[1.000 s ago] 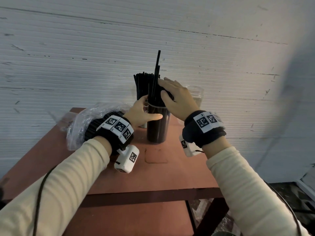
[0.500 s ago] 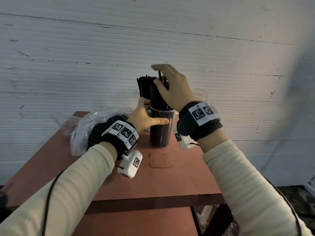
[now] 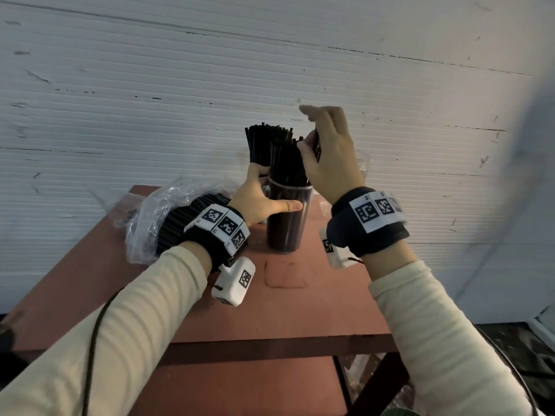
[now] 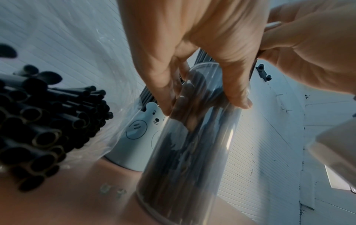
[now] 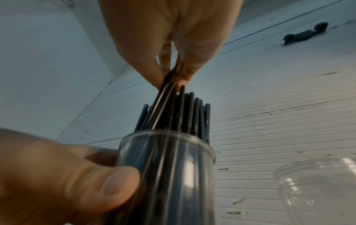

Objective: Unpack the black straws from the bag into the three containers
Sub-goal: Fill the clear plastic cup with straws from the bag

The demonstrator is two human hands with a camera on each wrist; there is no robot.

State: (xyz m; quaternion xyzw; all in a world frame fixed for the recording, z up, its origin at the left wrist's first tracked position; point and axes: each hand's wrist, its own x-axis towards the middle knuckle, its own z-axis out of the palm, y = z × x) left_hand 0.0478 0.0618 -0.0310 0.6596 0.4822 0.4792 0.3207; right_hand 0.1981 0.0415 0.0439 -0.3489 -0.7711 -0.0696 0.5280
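The task is judged to be well past its middle. Three containers are counted near the far edge of the table. The clear cup is packed with black straws. A white bear-printed cup, just behind it toward the far edge, is also filled with straws. A clear jar, toward the far right corner, appears to hold none.

One bag is seen at the table's left edge, with a thick bundle of straws left inside, too many to be counted.

The clear cup is gripped around its upper wall by the left hand, thumb across the front. A few straws are pinched at their tops by the right hand above the cup, with the index finger raised free. Filling the jar is judged to be what remains.
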